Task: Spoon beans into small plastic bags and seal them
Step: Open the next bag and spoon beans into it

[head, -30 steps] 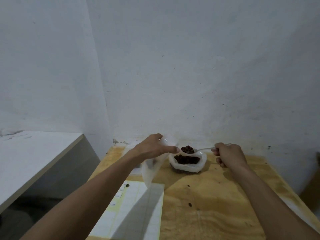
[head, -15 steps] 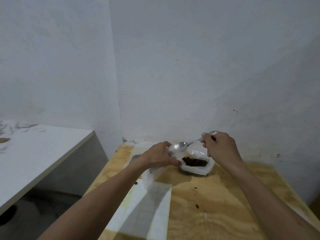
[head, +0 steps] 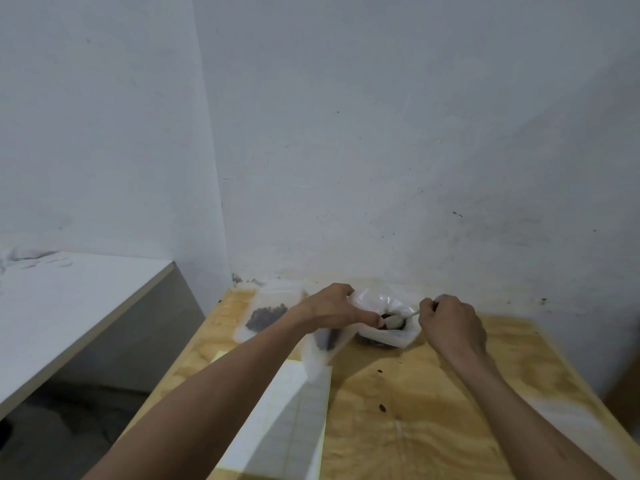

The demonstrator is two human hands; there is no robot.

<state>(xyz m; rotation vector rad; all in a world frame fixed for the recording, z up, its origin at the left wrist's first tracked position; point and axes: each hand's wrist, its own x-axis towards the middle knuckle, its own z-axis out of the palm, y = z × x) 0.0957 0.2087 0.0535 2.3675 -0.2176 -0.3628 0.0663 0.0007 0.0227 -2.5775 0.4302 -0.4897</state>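
Note:
My left hand (head: pixel 334 308) pinches the mouth of a small clear plastic bag (head: pixel 323 344), which hangs down from it with some dark beans inside. My right hand (head: pixel 448 323) grips the handle of a metal spoon (head: pixel 398 318), whose bowl dips into the large white bag of beans (head: pixel 391 336) at the back of the wooden table (head: pixel 433 393). A filled bag of beans (head: pixel 265 315) lies flat at the back left of the table.
A white gridded sheet (head: pixel 287 420) lies on the table's left front. Two loose beans (head: pixel 382 407) sit on the wood. A white counter (head: pixel 59 306) stands lower left, with a gap to the table. The wall is close behind.
The spoon tipped its beans into the small bag, then my right hand lowered it back into the large bag. My left hand kept holding the small bag.

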